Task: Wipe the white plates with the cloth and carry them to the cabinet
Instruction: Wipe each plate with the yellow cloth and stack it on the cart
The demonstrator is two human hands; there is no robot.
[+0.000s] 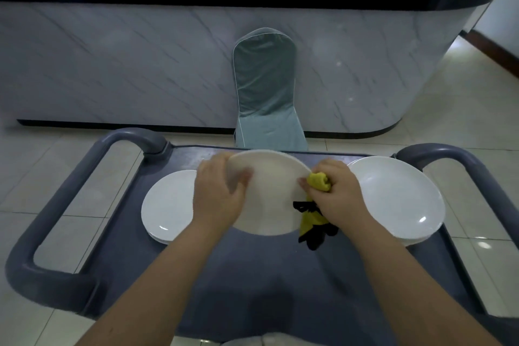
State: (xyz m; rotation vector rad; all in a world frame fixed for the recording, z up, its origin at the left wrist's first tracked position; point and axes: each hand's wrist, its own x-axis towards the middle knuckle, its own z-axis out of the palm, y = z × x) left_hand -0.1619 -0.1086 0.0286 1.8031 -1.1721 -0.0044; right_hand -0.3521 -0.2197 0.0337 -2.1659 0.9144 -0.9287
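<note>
White plate [269,191] pinched by left hand [218,196], fingers hidden behind, right hand [338,195] clutching cloth [318,181], perhaps folded

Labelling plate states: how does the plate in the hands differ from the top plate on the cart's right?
The held plate is lifted and tilted; the right plate lies flat on the cart. The left hand grips the held plate's rim and the right hand presses the yellow cloth on it; no hand holds the right plate. The held plate is single; the right plate tops a stack. Both are white, round and plain.
</note>
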